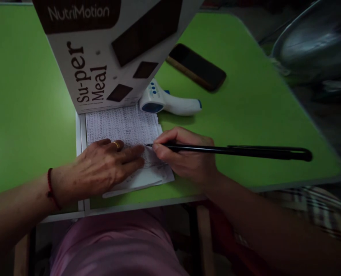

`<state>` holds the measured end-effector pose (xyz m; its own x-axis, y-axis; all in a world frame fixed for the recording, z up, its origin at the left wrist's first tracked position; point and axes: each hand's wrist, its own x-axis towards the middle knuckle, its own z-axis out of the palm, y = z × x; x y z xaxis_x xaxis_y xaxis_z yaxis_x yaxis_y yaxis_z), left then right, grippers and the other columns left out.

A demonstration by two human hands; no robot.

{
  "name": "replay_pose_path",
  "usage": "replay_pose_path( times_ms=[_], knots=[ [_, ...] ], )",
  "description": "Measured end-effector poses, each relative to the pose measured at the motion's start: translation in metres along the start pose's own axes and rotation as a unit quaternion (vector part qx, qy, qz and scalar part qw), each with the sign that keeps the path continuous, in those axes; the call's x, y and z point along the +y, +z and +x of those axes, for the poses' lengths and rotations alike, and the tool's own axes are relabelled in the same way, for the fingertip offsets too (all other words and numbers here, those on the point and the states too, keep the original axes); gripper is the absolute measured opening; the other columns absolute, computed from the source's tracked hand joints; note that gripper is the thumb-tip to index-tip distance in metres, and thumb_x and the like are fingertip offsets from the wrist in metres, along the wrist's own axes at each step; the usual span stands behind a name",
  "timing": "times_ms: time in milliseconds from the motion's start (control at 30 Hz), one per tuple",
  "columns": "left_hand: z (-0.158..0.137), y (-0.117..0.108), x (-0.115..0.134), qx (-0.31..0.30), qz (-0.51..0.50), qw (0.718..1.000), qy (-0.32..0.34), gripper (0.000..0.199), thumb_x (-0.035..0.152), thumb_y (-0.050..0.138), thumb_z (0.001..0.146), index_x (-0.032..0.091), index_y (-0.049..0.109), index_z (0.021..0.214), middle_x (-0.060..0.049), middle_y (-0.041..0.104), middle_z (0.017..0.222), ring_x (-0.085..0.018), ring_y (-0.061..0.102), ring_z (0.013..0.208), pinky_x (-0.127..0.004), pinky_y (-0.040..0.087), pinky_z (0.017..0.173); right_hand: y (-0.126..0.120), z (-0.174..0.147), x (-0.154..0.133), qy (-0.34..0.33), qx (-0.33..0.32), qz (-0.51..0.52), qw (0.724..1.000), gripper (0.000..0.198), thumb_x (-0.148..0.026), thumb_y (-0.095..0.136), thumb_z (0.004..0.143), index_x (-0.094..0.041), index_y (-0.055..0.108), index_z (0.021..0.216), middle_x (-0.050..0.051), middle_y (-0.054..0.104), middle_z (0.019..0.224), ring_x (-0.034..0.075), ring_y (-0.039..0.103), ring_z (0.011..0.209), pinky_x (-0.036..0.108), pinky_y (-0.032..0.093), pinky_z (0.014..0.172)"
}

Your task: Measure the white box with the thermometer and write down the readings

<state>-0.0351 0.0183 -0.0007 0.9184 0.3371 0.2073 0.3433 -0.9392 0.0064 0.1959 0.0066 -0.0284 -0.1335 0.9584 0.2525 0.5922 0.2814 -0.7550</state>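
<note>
A bright green surface (262,115) with pale edging. Toward its far side stands a white and dark brown box (107,57) marked "NutriMotion" (its larger words, "Su-per Meal", run sideways up the front). By the box's lower right corner lies a white and blue gun-shaped thermometer (172,103), handle pointing right. Beyond that, a phone (197,67) lies at a slant, its screen dark. Past the right edge are a blurred, shiny rounded object (317,46) and, lower down, plaid fabric (314,214).

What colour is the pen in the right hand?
Black: the pen shows best in the head view, the only one.
</note>
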Motion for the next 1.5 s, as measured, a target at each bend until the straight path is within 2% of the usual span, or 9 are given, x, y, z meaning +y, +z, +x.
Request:
replay_pose_path(
  times_ms=[233,467,667,1500],
  knots=[
    [0.0001,0.0002,0.0005,0.000,0.002,1.000,-0.005,0.029,0.013,0.042,0.102,0.017,0.067,0.117,-0.006,0.068,0.129,-0.020,0.066,0.084,-0.034,0.055,0.065,0.0014,-0.0006,0.0006,0.013,0.023,-0.003,1.000,0.015,-0.021,0.067,0.079,-0.029,0.060,0.068,-0.004,0.063,0.056,0.015,0.055,0.047,0.030,0.046,0.045],
    [0.0012,-0.0018,0.0003,-0.025,-0.001,1.000,-0.008,0.029,0.015,0.042,0.103,0.018,0.066,0.119,-0.006,0.067,0.131,-0.020,0.067,0.086,-0.035,0.056,0.069,0.0012,0.0003,-0.0010,0.001,0.019,-0.001,1.000,0.013,-0.022,0.066,0.079,-0.028,0.059,0.069,-0.004,0.062,0.055,0.014,0.054,0.045,0.029,0.045,0.043],
    [0.0002,-0.0019,0.0001,-0.015,-0.004,1.000,-0.003,0.031,0.014,0.041,0.102,0.017,0.067,0.119,-0.005,0.067,0.132,-0.021,0.067,0.085,-0.036,0.057,0.068,0.0013,0.0007,0.0001,0.004,0.005,0.015,1.000,0.013,-0.020,0.065,0.078,-0.028,0.060,0.069,-0.004,0.061,0.054,0.014,0.053,0.043,0.029,0.044,0.042],
    [0.0006,-0.0013,0.0000,-0.016,-0.003,1.000,-0.007,0.029,0.014,0.043,0.101,0.018,0.066,0.118,-0.005,0.068,0.130,-0.020,0.066,0.085,-0.035,0.056,0.067,0.0030,0.0013,-0.0019,-0.014,0.043,0.003,0.999,0.012,-0.021,0.063,0.076,-0.027,0.057,0.067,-0.005,0.058,0.052,0.013,0.051,0.043,0.027,0.041,0.041]
  ],
)
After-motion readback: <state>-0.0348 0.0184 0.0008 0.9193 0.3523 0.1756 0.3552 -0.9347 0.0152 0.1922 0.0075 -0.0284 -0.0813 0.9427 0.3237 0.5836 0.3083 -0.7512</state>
